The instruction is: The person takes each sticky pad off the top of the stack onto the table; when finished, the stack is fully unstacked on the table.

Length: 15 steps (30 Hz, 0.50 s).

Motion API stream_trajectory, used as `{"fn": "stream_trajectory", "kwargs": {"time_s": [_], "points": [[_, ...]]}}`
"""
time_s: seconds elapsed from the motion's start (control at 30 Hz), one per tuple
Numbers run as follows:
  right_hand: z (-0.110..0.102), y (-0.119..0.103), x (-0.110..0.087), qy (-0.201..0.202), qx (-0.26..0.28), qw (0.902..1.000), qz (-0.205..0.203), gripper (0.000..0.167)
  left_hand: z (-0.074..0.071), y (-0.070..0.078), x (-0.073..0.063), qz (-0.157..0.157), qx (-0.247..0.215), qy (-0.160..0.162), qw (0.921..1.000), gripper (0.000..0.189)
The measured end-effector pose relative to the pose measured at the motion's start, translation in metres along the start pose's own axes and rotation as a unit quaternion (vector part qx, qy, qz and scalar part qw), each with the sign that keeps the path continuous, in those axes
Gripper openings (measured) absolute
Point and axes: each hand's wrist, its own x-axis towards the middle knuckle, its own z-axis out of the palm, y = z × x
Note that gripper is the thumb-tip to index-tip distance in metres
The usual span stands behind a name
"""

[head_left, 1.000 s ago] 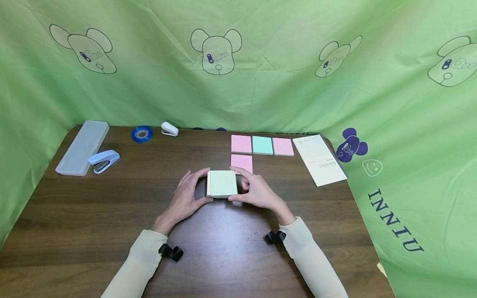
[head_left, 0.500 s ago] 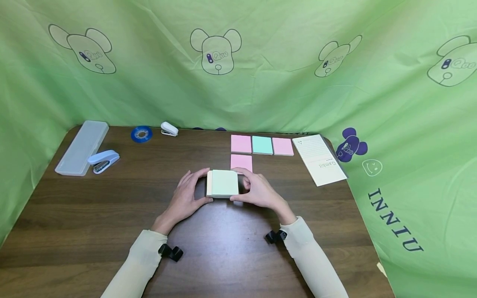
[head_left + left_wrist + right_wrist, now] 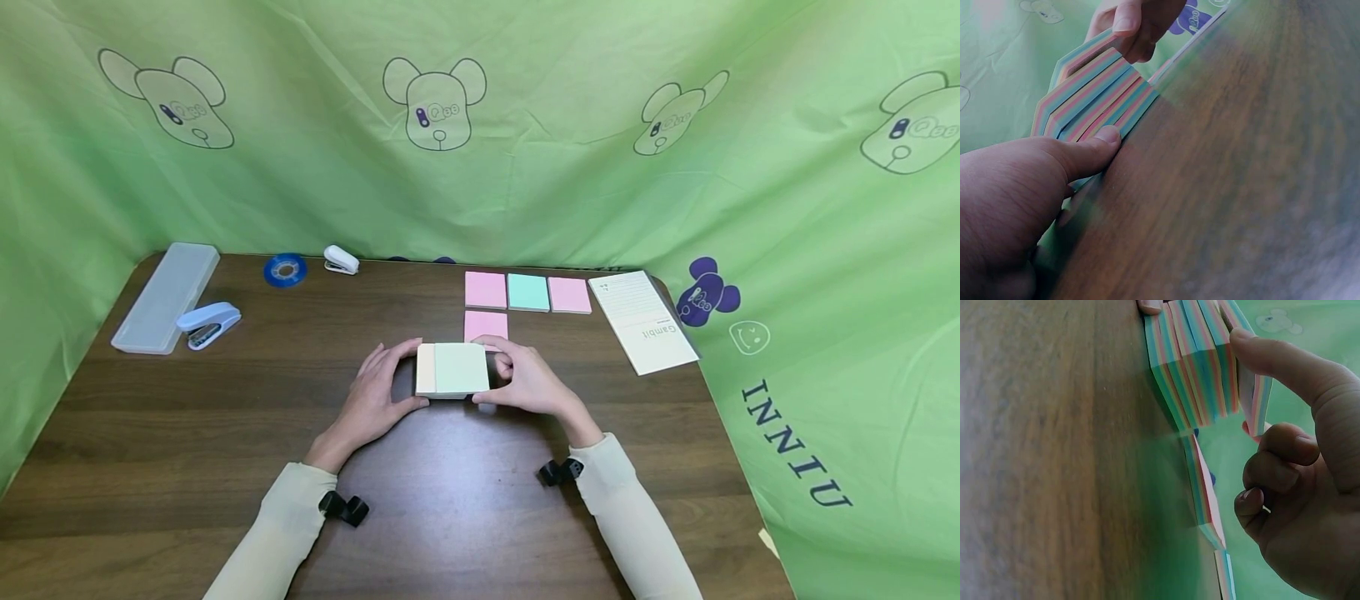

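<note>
A stack of multicoloured sticky-note pads (image 3: pixel 1094 103) stands on the table in front of the person. Its edges show striped pink, yellow, green and blue layers. My left hand (image 3: pixel 369 393) holds the stack by its left side, thumb at the near edge and fingers at the far edge. With thumb and fingers, my right hand (image 3: pixel 531 385) pinches the top pad (image 3: pixel 461 368), pale green on its upper face. This pad sits shifted to the right, leaving a cream strip of the pad below showing. In the right wrist view a gap shows under the tilted top pad.
Behind the stack lie pink pads (image 3: pixel 485 289) and a teal pad (image 3: pixel 528 292) in a row, with another pink pad (image 3: pixel 486 323) in front. A notepad (image 3: pixel 645 325) lies right. Leftward are a blue stapler (image 3: pixel 208 317), white stapler (image 3: pixel 342 259), blue tape roll (image 3: pixel 285 270) and plastic case (image 3: pixel 167 298).
My right hand has moved slightly right, sliding the top pad along, so the cream strip at the left has widened. The left hand and the stack below stay in place.
</note>
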Motion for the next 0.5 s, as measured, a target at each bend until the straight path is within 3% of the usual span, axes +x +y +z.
{"fn": "stream_trajectory", "kwargs": {"time_s": [0.5], "points": [[-0.018,0.012,-0.003,0.021,0.027,0.9994,0.01,0.074,0.0,-0.001,0.0,-0.002,0.0,0.0,1.0,0.102]]}}
